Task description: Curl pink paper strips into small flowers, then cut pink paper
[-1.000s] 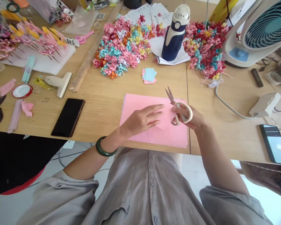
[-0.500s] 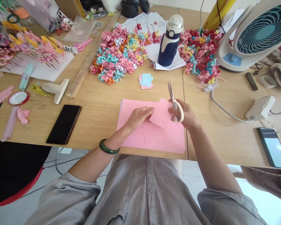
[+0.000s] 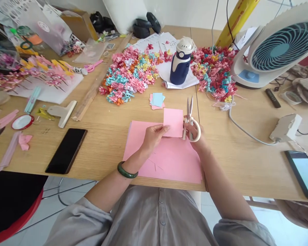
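Observation:
My left hand (image 3: 155, 135) pinches the lower left edge of a small pink paper square (image 3: 172, 122), held up above larger pink sheets (image 3: 177, 162). Thin paper slivers lie on those sheets. In my right hand (image 3: 196, 135) is a pair of white-handled scissors (image 3: 189, 112), blades pointing away from me and slightly apart. The scissors are just right of the square; whether my right fingers also touch its edge I cannot tell. Beyond the square, a little stack of blue and pink paper pieces (image 3: 157, 99) lies on the table.
Heaps of small colourful ribbon-like pieces (image 3: 133, 71) lie at the back around a blue bottle (image 3: 180, 65). A fan (image 3: 274, 51) stands at right, by a white power box (image 3: 284, 127) and a phone (image 3: 303, 172). Another phone (image 3: 66, 150) and a wooden strip (image 3: 88, 97) are at left.
The pink square has been turned from slanted to upright and straight. My left hand now grips its lower left edge. My right hand keeps the scissors, and the head view has tilted up.

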The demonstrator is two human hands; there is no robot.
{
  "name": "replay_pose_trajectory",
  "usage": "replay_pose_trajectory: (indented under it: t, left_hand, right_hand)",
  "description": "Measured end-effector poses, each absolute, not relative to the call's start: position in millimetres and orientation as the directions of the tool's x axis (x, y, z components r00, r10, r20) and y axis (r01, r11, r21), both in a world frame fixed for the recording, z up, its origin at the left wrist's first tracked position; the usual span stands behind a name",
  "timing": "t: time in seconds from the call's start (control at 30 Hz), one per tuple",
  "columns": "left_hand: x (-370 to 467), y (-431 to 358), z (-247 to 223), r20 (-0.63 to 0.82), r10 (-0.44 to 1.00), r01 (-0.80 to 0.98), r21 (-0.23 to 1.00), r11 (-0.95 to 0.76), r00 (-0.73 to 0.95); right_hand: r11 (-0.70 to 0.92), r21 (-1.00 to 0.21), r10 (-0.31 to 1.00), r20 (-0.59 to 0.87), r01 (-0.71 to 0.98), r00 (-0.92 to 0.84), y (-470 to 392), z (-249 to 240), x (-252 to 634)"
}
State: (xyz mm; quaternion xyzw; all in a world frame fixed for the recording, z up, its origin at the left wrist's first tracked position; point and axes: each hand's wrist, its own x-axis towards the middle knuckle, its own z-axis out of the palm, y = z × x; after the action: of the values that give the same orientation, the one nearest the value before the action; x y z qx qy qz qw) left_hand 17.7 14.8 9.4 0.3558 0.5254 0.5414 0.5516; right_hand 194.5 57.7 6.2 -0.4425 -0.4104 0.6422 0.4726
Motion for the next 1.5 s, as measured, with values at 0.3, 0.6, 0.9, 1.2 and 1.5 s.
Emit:
replay_pose_trajectory:
  t: [0.3,0.6,0.9,1.2,1.5]
  left_hand:
    - [40,6,28,-0.494,0.733,-0.751,0.216,0.624,0.467]
    - [51,-10,16,-0.516,0.699,-0.617,0.357,0.701,0.496]
    - [12,-12,21,-0.367,0.924,0.03,0.93,0.366,0.109]
    - [11,19,40,-0.133,0.96,-0.138,0.985,0.1,-0.247]
    - [10,47,53,-0.029,0.935,-0.225,0.973,-0.055,-0.353]
  right_hand:
    - [-0.307,-0.876,0.923,-0.179,-0.373,-0.34,62,3,201]
    - [-0.241,-0.947,0.95,-0.186,-0.213,-0.25,56,12,201]
    - [-0.233,-0.964,0.909,-0.167,-0.133,-0.382,55,17,208]
    - [-0.103,-0.972,0.886,0.006,-0.209,-0.463,51,14,207]
    - [-0.014,-0.988,0.836,0.073,-0.154,-0.545,41,21,201]
